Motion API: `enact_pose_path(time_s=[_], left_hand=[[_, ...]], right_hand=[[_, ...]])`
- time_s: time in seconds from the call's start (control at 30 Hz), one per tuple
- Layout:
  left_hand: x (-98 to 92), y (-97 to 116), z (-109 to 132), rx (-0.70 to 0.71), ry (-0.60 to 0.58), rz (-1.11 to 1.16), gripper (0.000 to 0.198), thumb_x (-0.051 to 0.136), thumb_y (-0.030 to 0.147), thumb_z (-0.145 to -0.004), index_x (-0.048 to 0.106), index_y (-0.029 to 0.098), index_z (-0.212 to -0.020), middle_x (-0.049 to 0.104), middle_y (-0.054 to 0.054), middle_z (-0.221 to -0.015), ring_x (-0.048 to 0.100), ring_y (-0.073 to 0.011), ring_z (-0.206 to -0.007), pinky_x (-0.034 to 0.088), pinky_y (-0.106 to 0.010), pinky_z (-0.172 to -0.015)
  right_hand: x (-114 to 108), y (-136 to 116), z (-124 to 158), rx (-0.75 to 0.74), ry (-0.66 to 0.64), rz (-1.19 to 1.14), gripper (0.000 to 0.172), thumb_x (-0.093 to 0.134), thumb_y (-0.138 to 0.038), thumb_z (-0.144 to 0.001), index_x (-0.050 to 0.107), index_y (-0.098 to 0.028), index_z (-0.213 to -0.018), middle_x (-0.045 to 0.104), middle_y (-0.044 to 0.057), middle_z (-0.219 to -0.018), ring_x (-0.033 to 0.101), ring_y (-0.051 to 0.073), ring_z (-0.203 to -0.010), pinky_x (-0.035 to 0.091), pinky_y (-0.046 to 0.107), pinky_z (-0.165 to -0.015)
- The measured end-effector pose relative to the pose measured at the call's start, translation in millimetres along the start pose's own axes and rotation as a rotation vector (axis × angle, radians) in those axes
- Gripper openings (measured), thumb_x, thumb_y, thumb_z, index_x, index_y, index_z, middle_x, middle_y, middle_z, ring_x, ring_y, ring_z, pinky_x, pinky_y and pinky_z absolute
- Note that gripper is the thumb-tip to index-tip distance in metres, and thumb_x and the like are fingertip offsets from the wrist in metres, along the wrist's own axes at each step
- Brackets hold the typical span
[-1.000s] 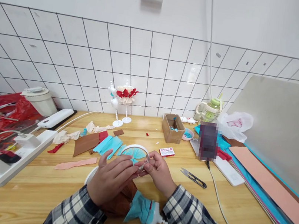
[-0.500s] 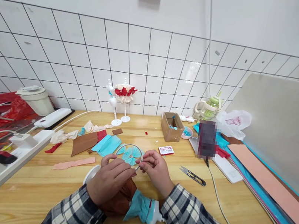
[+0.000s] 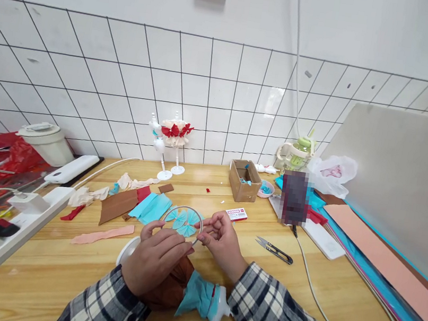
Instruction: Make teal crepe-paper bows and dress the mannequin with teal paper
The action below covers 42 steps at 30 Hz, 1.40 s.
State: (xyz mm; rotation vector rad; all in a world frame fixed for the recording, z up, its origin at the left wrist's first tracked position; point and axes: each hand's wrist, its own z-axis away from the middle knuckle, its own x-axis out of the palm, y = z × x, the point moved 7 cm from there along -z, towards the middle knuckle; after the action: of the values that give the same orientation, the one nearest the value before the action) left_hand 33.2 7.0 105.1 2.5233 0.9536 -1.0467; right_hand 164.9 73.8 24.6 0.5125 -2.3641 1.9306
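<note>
My left hand is closed at the lower left of a thin silvery-grey loop, its fingers bent over a dress form. My right hand pinches the right side of the same loop between thumb and fingertips. Under my hands lies the small white dress form on its side, wrapped in brown and turquoise crinkled material. Its round white base shows left of my left hand. Behind the loop lie turquoise pleated rosettes. What my left fingertips touch is partly hidden.
Turquoise and brown pieces lie left of the rosettes. Thread snips, a small red-and-white box and a cardboard box are to the right. A power strip stands left; dressed forms stand behind.
The view has shifted slightly, moving the scene a little left. My right fingers have shifted a little at the loop's edge; both hands stay on it.
</note>
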Motion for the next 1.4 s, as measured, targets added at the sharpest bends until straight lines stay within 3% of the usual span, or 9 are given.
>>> enact_pose_path(time_s=[0.1,0.23,0.57,0.8,0.97,1.13,1.23,1.3,1.4], left_hand=[[-0.7,0,-1,-0.003,0.001,0.004,0.013,0.054,0.022,-0.091,0.064,0.024,-0.083,0.071,0.005,-0.072,0.063,-0.0125,-0.071,0.031,-0.037,-0.091],[0.6,-3,0,-0.021,-0.004,-0.007,0.010,0.056,0.022,-0.090,0.065,0.024,-0.085,0.072,0.005,-0.073,0.062,-0.0127,-0.069,0.029,-0.038,-0.092],[-6.2,-3,-1,-0.029,0.069,-0.054,0.014,0.054,0.027,-0.092,0.066,0.025,-0.084,0.072,0.005,-0.073,0.062,-0.0140,-0.070,0.025,-0.040,-0.095],[-10.4,-29,4,-0.254,0.111,-0.041,0.011,0.058,0.024,-0.088,0.068,0.024,-0.082,0.071,0.000,-0.077,0.062,-0.0182,-0.076,0.027,-0.045,-0.097],[-5.2,-36,6,-0.267,0.041,0.054,0.014,0.055,0.024,-0.088,0.069,0.026,-0.085,0.070,-0.001,-0.082,0.060,-0.0197,-0.086,0.029,-0.045,-0.098],[-3.1,-45,10,-0.316,0.062,0.198,0.017,0.050,0.023,-0.090,0.067,0.024,-0.088,0.066,-0.004,-0.086,0.056,-0.0204,-0.090,0.040,-0.040,-0.087],[-8.3,-61,20,-0.507,0.237,0.240,0.017,0.059,0.032,-0.085,0.062,0.022,-0.099,0.063,-0.006,-0.097,0.055,-0.0204,-0.092,0.044,-0.038,-0.086],[-5.6,-74,31,-0.718,0.337,0.375,0.026,0.061,0.041,-0.083,0.058,0.020,-0.098,0.061,-0.005,-0.089,0.057,-0.0174,-0.078,0.048,-0.032,-0.073],[28.3,-72,35,-0.930,0.103,0.813,0.035,0.048,0.051,-0.088,0.059,0.018,-0.087,0.055,0.001,-0.065,0.052,-0.0125,-0.053,0.046,-0.026,-0.051]], right_hand=[[-3,1,0,-0.002,0.036,0.121,0.044,0.079,-0.036,-0.068,0.054,-0.024,-0.103,0.067,0.004,-0.101,0.063,0.013,-0.069,0.049,0.024,-0.060],[-6,3,1,0.023,0.078,0.264,0.029,0.073,-0.044,-0.073,0.064,-0.020,-0.089,0.070,0.004,-0.081,0.061,0.014,-0.060,0.048,0.025,-0.055],[-1,-23,6,-0.281,0.025,0.503,0.027,0.052,-0.042,-0.090,0.055,-0.020,-0.074,0.066,0.005,-0.093,0.060,0.014,-0.075,0.047,0.025,-0.064],[-16,-27,5,-0.282,0.189,0.550,0.017,0.053,-0.036,-0.089,0.058,-0.020,-0.086,0.065,0.006,-0.092,0.057,0.014,-0.066,0.047,0.026,-0.057],[2,-45,7,-0.504,-0.058,0.719,0.043,0.041,-0.014,-0.089,0.050,-0.026,-0.130,0.056,0.008,-0.126,0.055,0.020,-0.108,0.046,0.040,-0.092],[15,-41,8,-0.566,-0.194,0.825,0.025,0.054,-0.016,-0.087,0.067,-0.029,-0.104,0.061,0.005,-0.122,0.056,0.020,-0.106,0.044,0.039,-0.092],[12,-38,6,-0.543,-0.159,0.824,0.019,0.052,-0.021,-0.092,0.066,-0.027,-0.104,0.069,0.005,-0.106,0.059,0.019,-0.098,0.046,0.036,-0.087],[9,-38,6,-0.535,-0.108,0.856,0.021,0.050,-0.022,-0.094,0.065,-0.025,-0.107,0.070,0.005,-0.102,0.060,0.020,-0.094,0.046,0.036,-0.084],[8,-40,8,-0.554,-0.083,0.918,0.023,0.047,-0.021,-0.094,0.064,-0.025,-0.109,0.069,0.006,-0.105,0.060,0.020,-0.095,0.046,0.036,-0.084]])
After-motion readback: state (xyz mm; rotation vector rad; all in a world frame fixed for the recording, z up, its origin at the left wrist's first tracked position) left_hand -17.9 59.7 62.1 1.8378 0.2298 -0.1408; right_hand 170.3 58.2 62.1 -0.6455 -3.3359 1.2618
